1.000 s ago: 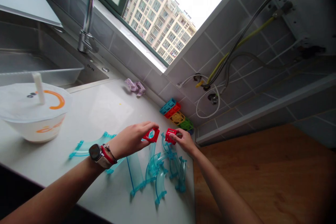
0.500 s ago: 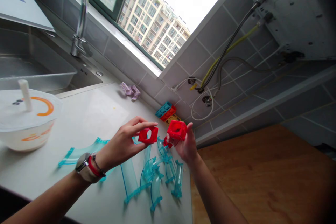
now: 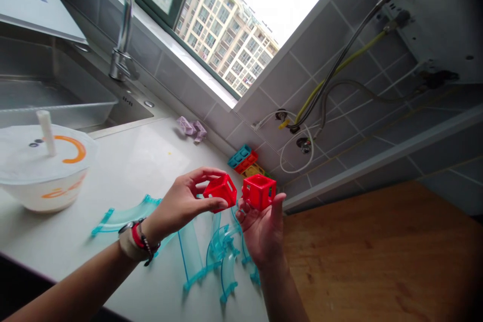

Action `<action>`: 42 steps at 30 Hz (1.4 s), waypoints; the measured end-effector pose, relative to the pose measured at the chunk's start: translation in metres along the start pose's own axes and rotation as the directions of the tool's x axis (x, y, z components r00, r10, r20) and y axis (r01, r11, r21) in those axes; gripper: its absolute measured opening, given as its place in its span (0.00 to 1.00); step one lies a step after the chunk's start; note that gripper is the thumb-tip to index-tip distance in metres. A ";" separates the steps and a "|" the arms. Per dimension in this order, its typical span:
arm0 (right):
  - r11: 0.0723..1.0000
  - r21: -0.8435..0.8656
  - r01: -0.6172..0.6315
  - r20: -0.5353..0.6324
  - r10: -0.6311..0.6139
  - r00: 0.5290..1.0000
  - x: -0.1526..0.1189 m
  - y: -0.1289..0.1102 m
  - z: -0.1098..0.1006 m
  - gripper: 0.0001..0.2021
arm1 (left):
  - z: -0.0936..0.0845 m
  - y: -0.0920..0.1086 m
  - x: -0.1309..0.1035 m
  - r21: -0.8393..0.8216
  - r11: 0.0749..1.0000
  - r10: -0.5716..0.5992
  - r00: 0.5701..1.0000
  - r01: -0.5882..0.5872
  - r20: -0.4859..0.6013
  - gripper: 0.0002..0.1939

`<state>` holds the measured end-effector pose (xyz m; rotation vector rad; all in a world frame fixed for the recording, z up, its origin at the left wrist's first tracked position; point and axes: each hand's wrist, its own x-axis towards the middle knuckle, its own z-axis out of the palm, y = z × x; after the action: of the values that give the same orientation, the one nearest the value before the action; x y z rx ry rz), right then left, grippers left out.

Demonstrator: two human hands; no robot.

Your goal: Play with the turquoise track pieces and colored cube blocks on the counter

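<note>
Between thumb and fingers, my left hand [image 3: 184, 196] holds a red cube-shaped block [image 3: 219, 190], tilted. My right hand [image 3: 264, 231], palm up, holds a second hollow red block [image 3: 258, 192] on its fingertips. The two blocks are close side by side, with a narrow gap between them. Below and behind my hands, translucent teal track pieces [image 3: 191, 251] lie on the white counter, some partly hidden by my hands.
Blue, red and yellow blocks [image 3: 245, 158] stand by the wall, with purple pieces [image 3: 192, 129] further left. A lidded bowl with a straw [image 3: 45, 171] is at the left, before the sink [image 3: 53, 80]. A wooden board [image 3: 377, 256] lies at the right.
My left hand has turned its red block and brought it nearer the other one. My right hand has turned more palm up, its block rotated. The view has shifted slightly.
</note>
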<state>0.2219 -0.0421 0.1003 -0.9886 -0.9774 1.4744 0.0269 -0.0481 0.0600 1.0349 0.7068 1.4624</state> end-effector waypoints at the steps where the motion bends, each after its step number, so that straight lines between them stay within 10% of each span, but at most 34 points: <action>1: 1.000 0.006 0.008 -0.007 -0.008 1.000 -0.003 0.003 0.000 0.33 | 0.000 0.000 -0.001 0.045 0.998 0.032 0.999 -0.031 -0.018 0.32; 6: 0.999 0.000 0.052 -0.070 -0.052 0.996 -0.015 0.016 -0.005 0.32 | -0.001 0.002 -0.007 0.300 0.943 0.166 0.985 -0.146 -0.042 0.31; 24: 0.981 0.154 0.121 -0.024 -0.119 0.993 -0.019 0.022 -0.017 0.18 | 0.005 0.005 -0.013 0.430 0.850 0.238 0.950 -0.304 0.200 0.28; 42: 0.975 0.080 0.209 0.110 -0.217 0.970 -0.016 0.041 -0.018 0.33 | 0.013 0.010 -0.016 0.382 0.857 0.274 0.933 -0.347 0.234 0.24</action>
<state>0.2274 -0.0607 0.0576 -0.7290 -1.0762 1.3875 0.0333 -0.0672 0.0708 1.6537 0.7711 1.5032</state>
